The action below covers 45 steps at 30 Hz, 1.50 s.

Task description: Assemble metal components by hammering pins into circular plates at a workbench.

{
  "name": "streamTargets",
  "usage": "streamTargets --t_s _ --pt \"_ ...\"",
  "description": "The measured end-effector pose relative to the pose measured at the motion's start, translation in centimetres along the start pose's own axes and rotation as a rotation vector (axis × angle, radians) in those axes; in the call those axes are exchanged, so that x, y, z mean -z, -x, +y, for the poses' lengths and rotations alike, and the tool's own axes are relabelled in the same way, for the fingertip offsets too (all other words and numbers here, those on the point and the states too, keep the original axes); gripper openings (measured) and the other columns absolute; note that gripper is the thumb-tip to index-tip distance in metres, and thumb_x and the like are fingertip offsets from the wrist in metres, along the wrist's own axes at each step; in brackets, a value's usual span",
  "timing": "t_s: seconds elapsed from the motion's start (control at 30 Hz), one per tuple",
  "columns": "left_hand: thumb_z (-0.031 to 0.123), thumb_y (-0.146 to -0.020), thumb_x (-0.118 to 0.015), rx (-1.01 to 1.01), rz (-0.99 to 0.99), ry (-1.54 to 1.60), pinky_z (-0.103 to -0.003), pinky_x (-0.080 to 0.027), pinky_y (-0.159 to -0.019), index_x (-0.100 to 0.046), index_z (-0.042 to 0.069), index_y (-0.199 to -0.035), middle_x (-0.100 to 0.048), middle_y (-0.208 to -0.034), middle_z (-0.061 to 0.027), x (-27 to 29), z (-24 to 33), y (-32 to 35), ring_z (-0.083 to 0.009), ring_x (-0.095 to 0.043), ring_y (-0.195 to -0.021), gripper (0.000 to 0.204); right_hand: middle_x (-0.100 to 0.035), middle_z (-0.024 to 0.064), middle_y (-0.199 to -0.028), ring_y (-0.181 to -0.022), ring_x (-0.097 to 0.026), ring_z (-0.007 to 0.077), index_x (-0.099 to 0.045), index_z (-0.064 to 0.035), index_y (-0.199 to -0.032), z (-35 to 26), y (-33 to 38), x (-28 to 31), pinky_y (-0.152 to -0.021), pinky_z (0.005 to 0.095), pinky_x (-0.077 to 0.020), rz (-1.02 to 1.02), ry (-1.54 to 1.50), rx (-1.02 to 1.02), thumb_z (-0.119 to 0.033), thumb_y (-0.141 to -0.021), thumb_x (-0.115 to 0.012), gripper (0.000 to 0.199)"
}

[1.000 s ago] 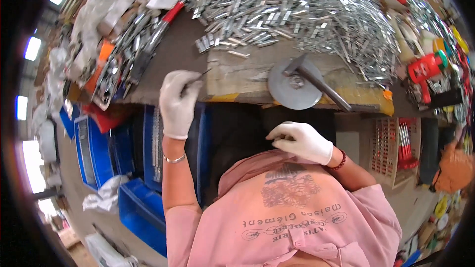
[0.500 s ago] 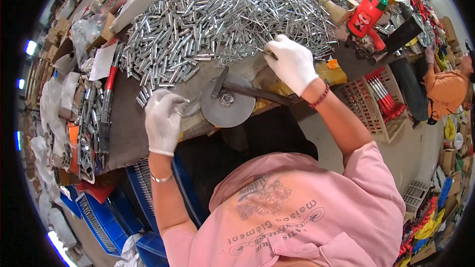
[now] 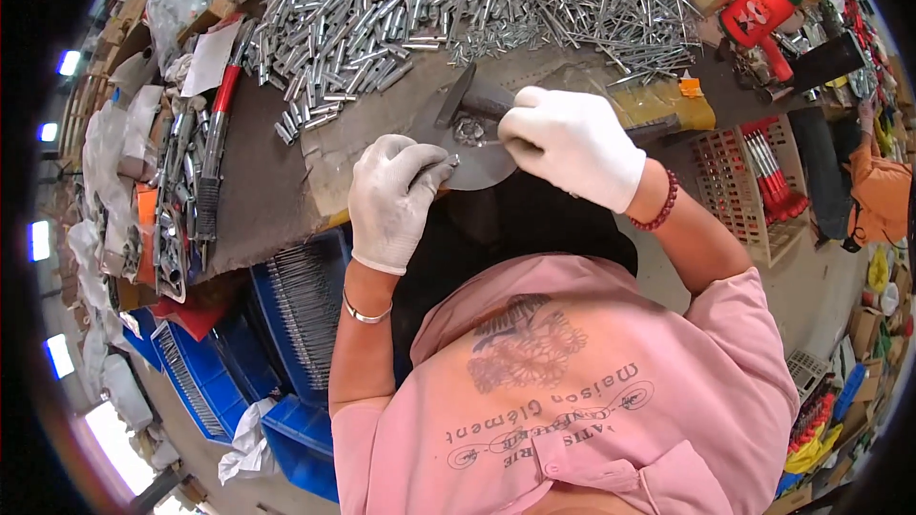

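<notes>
Both my hands wear white gloves and meet just in front of a round grey disc (image 3: 485, 172). My left hand (image 3: 391, 202) is closed, its fingertips pinching a short silvery metal tube (image 3: 453, 160), of which only the end shows. Facing it, my right hand (image 3: 572, 145) is closed on a thin metal rod (image 3: 490, 143); its tip points toward the tube, apart from it. A hammer (image 3: 458, 95) lies across the disc, its handle partly hidden behind my right hand. Small shiny metal bits (image 3: 469, 130) sit on the disc beside the hammer head.
A large heap of metal tubes and rods (image 3: 382, 19) covers the bench's far side. Tools (image 3: 212, 153) lie at left, above blue bins (image 3: 305, 315). At right are a red bottle (image 3: 761, 10) and a crate (image 3: 735, 181) of red-ended parts. A person in orange (image 3: 878, 193) is far right.
My right hand has come back from the heap toward my left hand with the thin rod. My left hand has moved right, to the disc, still pinching the tube.
</notes>
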<state>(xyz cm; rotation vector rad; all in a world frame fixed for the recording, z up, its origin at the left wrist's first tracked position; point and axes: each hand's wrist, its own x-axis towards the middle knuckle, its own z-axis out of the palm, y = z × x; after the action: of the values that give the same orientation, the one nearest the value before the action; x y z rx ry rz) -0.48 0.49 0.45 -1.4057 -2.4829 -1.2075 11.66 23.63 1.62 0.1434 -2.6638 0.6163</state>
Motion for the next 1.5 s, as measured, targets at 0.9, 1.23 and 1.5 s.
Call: streamTargets --t_s 0.9,1.23,1.5 --pt "0.003 -0.079 -0.088 -0.020 0.107 0.037 -0.039 -0.054 -0.072 -0.081 0.006 -0.093 -0.069 -0.088 -0.0104 -0.6 -0.1 1.3 -0.0283 -0.069 -0.082 0.017 -0.062 0.0065 -0.093 -0.085 -0.070 0.0295 -0.069 -0.0112 -0.090 -0.6 -0.3 -2.7 -0.071 0.0419 -0.0575 -0.047 0.036 0.115 -0.019 -0.090 -0.075 0.009" --pt "-0.002 -0.080 -0.086 0.040 0.083 0.157 -0.038 -0.054 -0.073 -0.080 0.005 -0.095 -0.068 -0.088 -0.0116 -1.2 -0.8 1.8 -0.0286 -0.068 -0.082 0.018 -0.063 0.0076 -0.092 -0.086 -0.071 0.0311 -0.072 -0.0129 -0.092 -1.0 -0.4 -2.5 -0.072 0.0434 -0.0582 -0.083 0.036 0.100 -0.018 -0.092 -0.073 0.005" --pt "0.001 -0.081 -0.089 0.085 0.094 0.197 -0.038 -0.054 -0.070 -0.079 0.005 -0.093 -0.068 -0.086 -0.0112 -1.1 -0.4 1.8 -0.0277 -0.067 -0.080 0.017 -0.070 0.0069 -0.101 -0.093 -0.073 0.0317 -0.079 -0.0140 -0.103 7.3 -4.0 -1.1 -0.081 0.0404 -0.0597 -0.027 0.223 -0.221 -0.019 -0.095 -0.071 0.012"
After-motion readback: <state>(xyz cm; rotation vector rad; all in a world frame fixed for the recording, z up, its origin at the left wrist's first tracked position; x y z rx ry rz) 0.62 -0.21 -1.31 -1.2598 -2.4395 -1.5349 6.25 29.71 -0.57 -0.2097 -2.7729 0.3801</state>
